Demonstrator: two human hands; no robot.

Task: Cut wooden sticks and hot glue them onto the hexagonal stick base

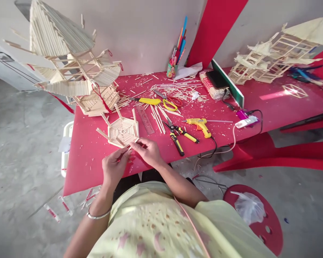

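A hexagonal wooden stick base (118,134) lies on the red table, its thin sticks laid in a web pattern, with several short posts standing up from its edges. At its near edge my left hand (115,165) is closed in a pinch on a thin wooden stick (130,147). My right hand (148,152) pinches the same stick from the other side, close to the base's near right corner. My fingers partly cover the stick, so whether it touches the base I cannot tell. To the right lie a clear ruler (145,120) and yellow-black cutting pliers (179,134).
A tall stick-built pagoda (70,71) stands at the back left, another stick model (274,53) at the right. Loose sticks (157,120), a yellow utility knife (149,101), scissors (170,104), a corded glue gun (200,126), a pen cup (172,68) and a power strip (246,122) share the table.
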